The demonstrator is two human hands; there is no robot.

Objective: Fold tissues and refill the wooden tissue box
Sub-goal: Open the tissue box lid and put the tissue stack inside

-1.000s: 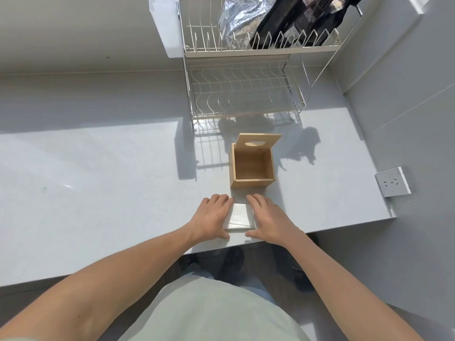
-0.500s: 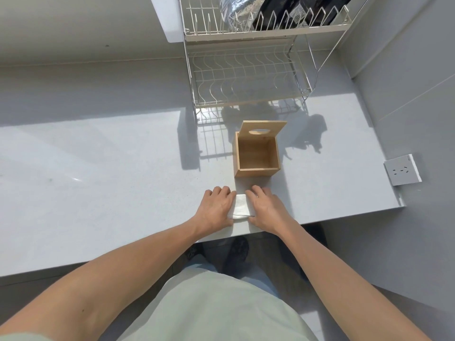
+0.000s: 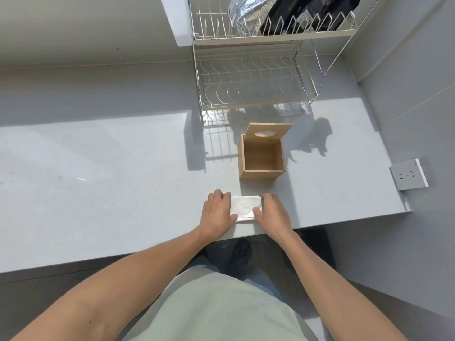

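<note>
Closest to the person, both hands lie palm-down near the front edge of the counter (image 3: 123, 193), flanking a small white folded tissue (image 3: 245, 208). The left hand (image 3: 218, 214) covers the tissue's left edge with fingers curled loosely over it, and the right hand (image 3: 272, 214) does the same on the right edge, its thumb lying across the near corner. Neither hand looks clenched; I'd call it a flat pinning press on both sides, though whether any fingertip is tucked under the paper I cannot tell. Between the two sets of fingers the tissue lies flat, embossed and squared off, not far from the counter's lip. Just beyond the fingertips, slightly to the right of them, stands the wooden tissue box (image 3: 262, 158), open, with its lid (image 3: 268, 131) propped up at the back and the oval slot showing; the inside looks empty from here. Farther off sits a wire dish rack (image 3: 253, 80) holding foil and dark bags on its upper tier, and a wall socket (image 3: 408, 177) is off to the right. The risk, as I see it: thin paper springs open once the press lifts, so a one-sided pickup could unfold it, or a sliding drag toward the person could carry it off the edge.
</note>
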